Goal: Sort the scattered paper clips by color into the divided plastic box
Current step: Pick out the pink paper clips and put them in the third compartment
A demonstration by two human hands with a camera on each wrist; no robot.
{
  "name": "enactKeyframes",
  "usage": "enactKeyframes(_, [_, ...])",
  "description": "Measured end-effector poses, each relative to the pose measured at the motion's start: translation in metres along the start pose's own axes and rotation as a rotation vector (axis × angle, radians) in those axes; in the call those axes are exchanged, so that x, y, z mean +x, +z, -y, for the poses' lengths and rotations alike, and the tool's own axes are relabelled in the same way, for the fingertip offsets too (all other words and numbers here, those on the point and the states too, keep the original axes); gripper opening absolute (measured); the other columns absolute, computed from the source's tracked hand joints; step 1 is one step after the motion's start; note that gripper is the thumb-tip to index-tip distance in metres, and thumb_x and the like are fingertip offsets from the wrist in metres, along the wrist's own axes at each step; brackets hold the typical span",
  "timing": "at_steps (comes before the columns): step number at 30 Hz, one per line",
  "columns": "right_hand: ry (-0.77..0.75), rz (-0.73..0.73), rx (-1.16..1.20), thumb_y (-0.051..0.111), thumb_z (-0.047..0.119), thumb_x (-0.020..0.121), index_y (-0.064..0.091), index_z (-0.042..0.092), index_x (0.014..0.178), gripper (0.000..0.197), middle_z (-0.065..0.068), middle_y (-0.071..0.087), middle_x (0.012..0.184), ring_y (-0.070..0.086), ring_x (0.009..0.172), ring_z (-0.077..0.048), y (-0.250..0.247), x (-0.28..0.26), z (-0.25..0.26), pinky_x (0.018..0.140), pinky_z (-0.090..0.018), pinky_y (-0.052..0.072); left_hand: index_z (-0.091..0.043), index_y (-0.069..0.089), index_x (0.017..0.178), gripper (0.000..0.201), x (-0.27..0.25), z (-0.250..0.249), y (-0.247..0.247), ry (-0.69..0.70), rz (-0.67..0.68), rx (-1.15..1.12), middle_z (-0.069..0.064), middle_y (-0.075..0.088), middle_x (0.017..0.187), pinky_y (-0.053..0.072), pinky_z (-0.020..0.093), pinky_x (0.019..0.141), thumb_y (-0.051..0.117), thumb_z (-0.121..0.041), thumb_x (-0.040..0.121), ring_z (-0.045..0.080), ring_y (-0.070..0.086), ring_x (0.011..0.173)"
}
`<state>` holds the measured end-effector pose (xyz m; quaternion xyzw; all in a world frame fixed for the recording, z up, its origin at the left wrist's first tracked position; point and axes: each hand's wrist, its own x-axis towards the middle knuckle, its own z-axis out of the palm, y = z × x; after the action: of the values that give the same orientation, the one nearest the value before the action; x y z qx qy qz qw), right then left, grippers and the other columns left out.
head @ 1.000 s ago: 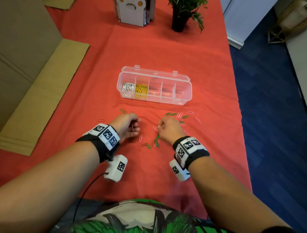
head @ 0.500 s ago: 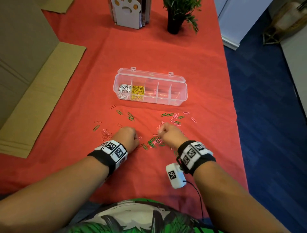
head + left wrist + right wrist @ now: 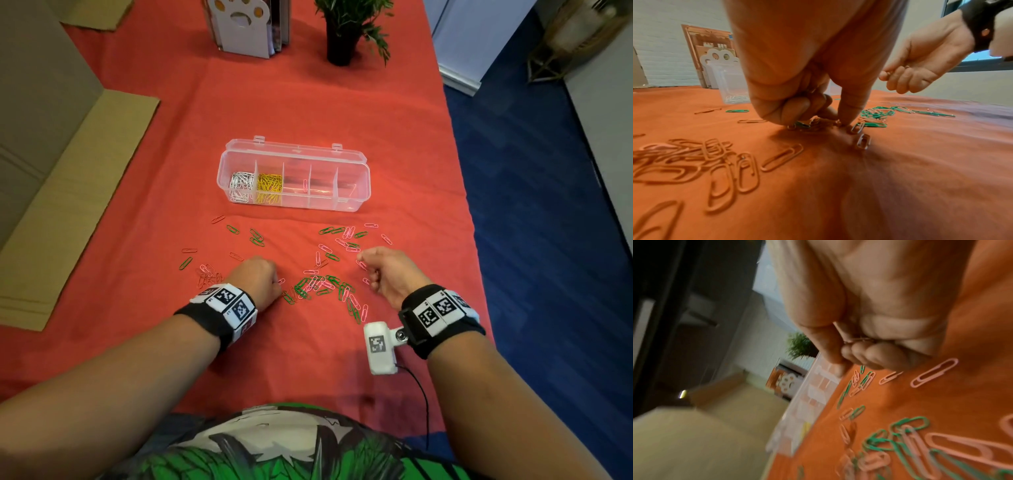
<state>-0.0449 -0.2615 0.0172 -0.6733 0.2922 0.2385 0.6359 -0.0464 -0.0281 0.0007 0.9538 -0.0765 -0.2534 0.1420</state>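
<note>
Left hand (image 3: 255, 279) was curled, fingertips (image 3: 845, 124) pinching paper clips against the red tabletop (image 3: 308, 102) beside the mixed green-and-pink pile (image 3: 317, 284). Right hand (image 3: 387, 270), raised just above the clips, held pink clips (image 3: 858, 340) in curled fingers. Divided plastic box (image 3: 356, 202) stood open beyond, white and yellow clips in its left compartments.

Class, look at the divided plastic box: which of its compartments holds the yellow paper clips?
The second compartment from the left of the divided plastic box. Its left neighbour holds white clips; the next one to the right holds a single pink clip.
</note>
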Motion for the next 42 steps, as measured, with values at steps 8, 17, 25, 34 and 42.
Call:
enactKeyframes(8, [-0.059, 0.038, -0.236, 0.033, -0.007, 0.091, 0.058, 0.021, 0.082, 0.039, 0.003, 0.048, 0.069, 0.041, 0.056, -0.006, 0.000, -0.012, -0.024, 0.047, -0.017, 0.033, -0.018, 0.049, 0.056, 0.013, -0.005, -0.008, -0.015, -0.110, 0.064, -0.844, 0.002, 0.052, 0.058, 0.038, 0.030, 0.056, 0.059, -0.025, 0.061, 0.019, 0.049, 0.055])
enactKeyframes(17, [-0.090, 0.043, -0.209, 0.038, 0.012, 0.097, 0.059, 0.021, 0.078, 0.030, 0.004, 0.046, 0.063, 0.034, 0.047, -0.002, -0.009, -0.023, -0.029, 0.044, -0.016, 0.026, -0.011, 0.049, 0.066, 0.015, -0.016, -0.020, -0.033, -0.013, 0.453, -1.893, 0.009, 0.052, 0.063, 0.041, 0.022, 0.050, 0.036, -0.014, 0.060, 0.020, 0.048, 0.054])
enactKeyframes(25, [-0.278, -0.219, -1.074, 0.057, 0.034, 0.082, 0.056, 0.018, 0.083, 0.016, -0.007, 0.062, 0.094, 0.057, 0.093, -0.026, 0.000, -0.021, -0.055, 0.080, -0.030, 0.044, -0.024, 0.060, 0.075, 0.020, -0.003, -0.027, 0.016, -0.069, -0.063, -0.448, -0.008, 0.049, 0.058, 0.033, 0.024, 0.057, 0.071, -0.041, 0.074, 0.013, 0.047, 0.057])
enactKeyframes(34, [-0.348, 0.042, -0.851, 0.059, 0.013, 0.081, 0.048, 0.025, 0.068, 0.021, 0.006, 0.052, 0.071, 0.050, 0.070, -0.014, 0.020, -0.018, -0.049, 0.065, -0.025, 0.038, -0.023, 0.061, 0.087, 0.033, -0.007, 0.001, 0.011, -0.111, -0.114, -0.323, -0.008, 0.043, 0.060, 0.032, 0.024, 0.062, 0.055, 0.006, 0.072, 0.025, 0.053, 0.073])
enactKeyframes(42, [-0.042, 0.035, 0.025, 0.040, 0.001, 0.088, 0.053, 0.018, 0.075, 0.025, 0.001, 0.042, 0.064, 0.039, 0.051, -0.009, 0.011, -0.023, -0.022, 0.041, -0.018, 0.033, -0.023, 0.071, 0.089, 0.022, -0.013, -0.010, 0.002, 0.022, -0.153, -0.206, 0.006, 0.060, 0.087, 0.042, 0.027, 0.074, 0.058, -0.010, 0.076, 0.029, 0.061, 0.087])
